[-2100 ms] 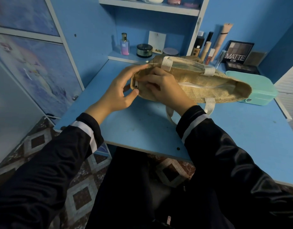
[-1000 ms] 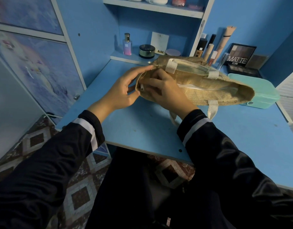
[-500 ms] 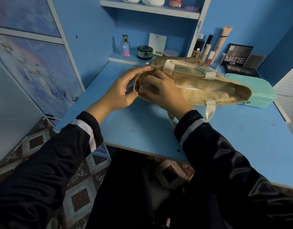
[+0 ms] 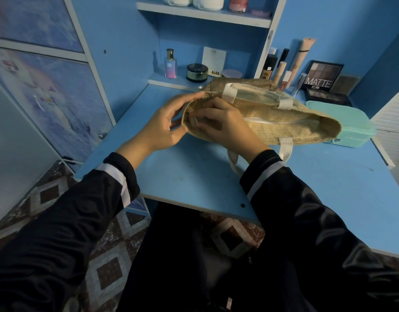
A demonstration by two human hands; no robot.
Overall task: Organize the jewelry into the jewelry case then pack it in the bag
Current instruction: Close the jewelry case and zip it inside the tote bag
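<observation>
A tan woven bag (image 4: 282, 123) with white strap handles lies on its side on the blue desk (image 4: 194, 172), its white zipper running along the top. My left hand (image 4: 164, 124) holds the bag's left end, fingers on its upper edge. My right hand (image 4: 218, 122) pinches the small zipper pull at that same end. A mint-green jewelry case (image 4: 349, 122), lid shut, sits on the desk just behind and to the right of the bag, partly hidden by it.
Behind the bag stand several makeup tubes (image 4: 291, 64), a MATTE eyeshadow palette (image 4: 320, 76), a perfume bottle (image 4: 171, 64) and a dark round jar (image 4: 196, 72) on a low shelf. A cabinet door (image 4: 47, 86) flanks the left; the desk's front edge is near my lap.
Both hands stay at the bag's left end. My right fingers have shifted slightly on the zipper pull; the bag and the case have barely moved.
</observation>
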